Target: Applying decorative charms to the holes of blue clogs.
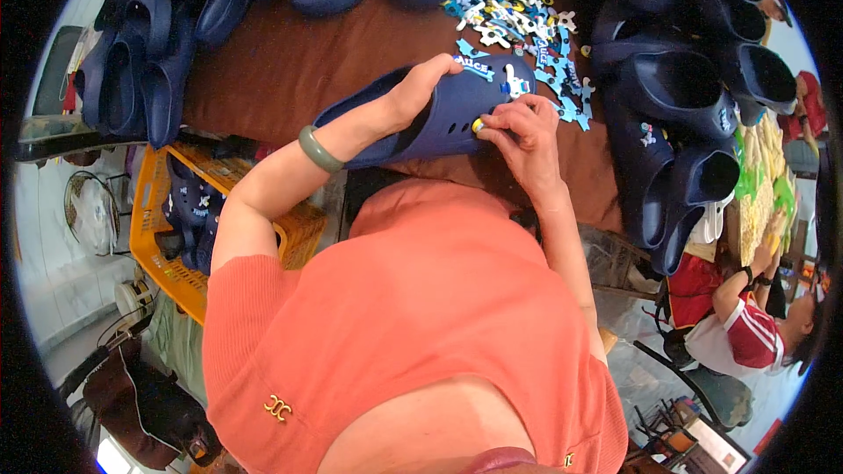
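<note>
A navy blue foam clog (448, 127) lies across the near edge of the brown-covered table, in front of my body. My left hand (414, 98) grips it, with the thumb on top near a blue letter-shaped shoe charm (474, 68) and the other fingers hidden inside the shoe. A white figure charm (516, 82) sits on the clog's toe part. My right hand (529, 136) pinches a small yellow and white charm (479, 125) at the row of holes along the clog's near side. Whether its stem is in a hole is hidden.
A pile of loose charms (505, 17) lies beyond the clog. Navy clogs (158, 61) crowd the table's left side, more clogs (672, 88) the right. An orange crate (145, 211) holding clogs stands at lower left. Another person (746, 333) works at far right.
</note>
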{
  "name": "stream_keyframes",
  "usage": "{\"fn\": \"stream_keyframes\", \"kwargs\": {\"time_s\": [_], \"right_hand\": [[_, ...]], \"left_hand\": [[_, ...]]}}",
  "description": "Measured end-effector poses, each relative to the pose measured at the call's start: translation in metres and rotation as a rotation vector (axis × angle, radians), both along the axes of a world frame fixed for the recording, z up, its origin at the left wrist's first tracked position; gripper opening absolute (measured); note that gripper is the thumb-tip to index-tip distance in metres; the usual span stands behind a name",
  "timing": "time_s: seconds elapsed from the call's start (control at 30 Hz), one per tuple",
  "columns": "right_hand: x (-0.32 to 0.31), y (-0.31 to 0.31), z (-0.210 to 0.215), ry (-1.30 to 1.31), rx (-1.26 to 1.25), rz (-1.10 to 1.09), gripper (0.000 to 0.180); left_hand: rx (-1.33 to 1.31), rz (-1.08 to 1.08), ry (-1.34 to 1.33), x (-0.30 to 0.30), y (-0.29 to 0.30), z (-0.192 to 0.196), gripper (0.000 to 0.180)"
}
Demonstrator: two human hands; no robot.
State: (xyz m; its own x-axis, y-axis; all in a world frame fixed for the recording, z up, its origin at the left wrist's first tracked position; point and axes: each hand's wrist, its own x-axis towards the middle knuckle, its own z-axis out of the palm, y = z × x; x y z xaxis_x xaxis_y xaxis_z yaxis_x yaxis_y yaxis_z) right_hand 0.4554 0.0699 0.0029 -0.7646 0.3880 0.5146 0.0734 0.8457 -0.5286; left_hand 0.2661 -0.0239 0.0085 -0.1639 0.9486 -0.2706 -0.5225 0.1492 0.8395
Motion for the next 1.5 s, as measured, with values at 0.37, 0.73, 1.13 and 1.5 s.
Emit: {"fn": "stream_keyframes", "kwargs": {"time_s": [0.37, 0.73, 1.13, 1.5], "right_hand": [[0.004, -0.021, -0.009, 0.039, 0.478, -0.158, 0.026], [-0.004, -0.024, -0.002, 0.072, 0.286, -0.21, 0.016], [-0.002, -0.02, -0.006, 0.122, 0.238, -0.16, 0.019], [0.001, -0.015, 0.011, 0.083, 0.236, -0.158, 0.015]], "left_hand": [[-0.005, 0.047, 0.119, 0.004, -0.004, 0.01, 0.032], [-0.044, 0.002, -0.008, 0.003, -0.001, 0.008, 0.038], [-0.081, -0.047, -0.038, -0.002, 0.0, 0.006, 0.037], [-0.092, -0.087, -0.08, -0.007, 0.001, 0.001, 0.038]]}}
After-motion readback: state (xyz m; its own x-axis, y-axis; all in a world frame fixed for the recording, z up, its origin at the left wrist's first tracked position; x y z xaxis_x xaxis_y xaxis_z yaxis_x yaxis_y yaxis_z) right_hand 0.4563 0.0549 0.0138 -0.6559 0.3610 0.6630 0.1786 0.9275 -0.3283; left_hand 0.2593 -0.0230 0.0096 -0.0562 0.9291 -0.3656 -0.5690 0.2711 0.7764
